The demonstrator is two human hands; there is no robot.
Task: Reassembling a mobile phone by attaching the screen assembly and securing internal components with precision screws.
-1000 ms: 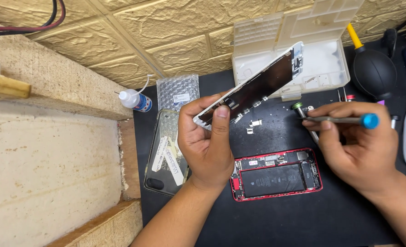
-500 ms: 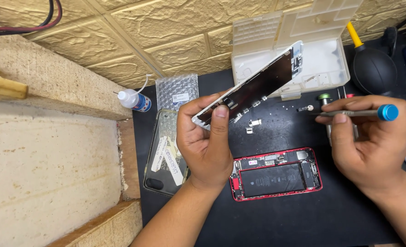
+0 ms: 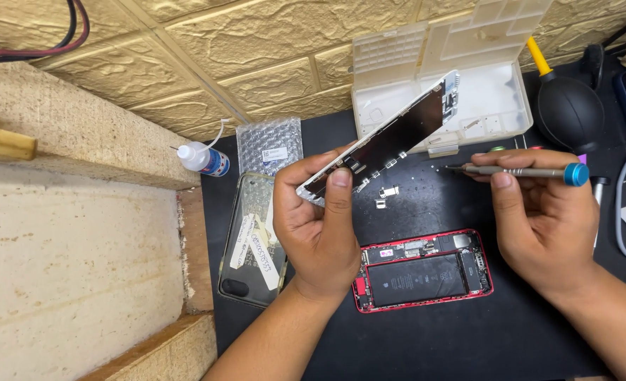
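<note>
The phone screen assembly (image 3: pixel 390 137) was lifted off the mat, tilted up on its long edge with its metal back plate facing the camera, its upper end hanging in front of the white plastic parts tray (image 3: pixel 500 116). The left hand (image 3: pixel 320 219) was closed around its lower end, thumb pressed against the near edge and fingers wrapped behind. The right hand (image 3: pixel 539 212) was closed on a slim precision screwdriver (image 3: pixel 521 171) with a blue cap, held level, its tip pointing toward the panel but apart from it.

The grip looked the weakest point: the panel was held by one end only, so a slackened thumb could have let the long free end swing down onto the tray rim or the black work mat (image 3: pixel 433 324). Squeezing harder would likely have risked flexing the thin glass. The driver tip was near the back plate, and a slip might have scratched a flex cable or connector there; whether any cable was exposed cannot be told.

Small brackets (image 3: pixel 387 192) lay loose on the mat just below the panel, and a dropped wrist could have scattered them. The opened red phone body (image 3: pixel 422 269), battery exposed, lay directly under both hands, where anything falling might have struck it. A clear phone case (image 3: pixel 251 240) lay to the left.
</note>
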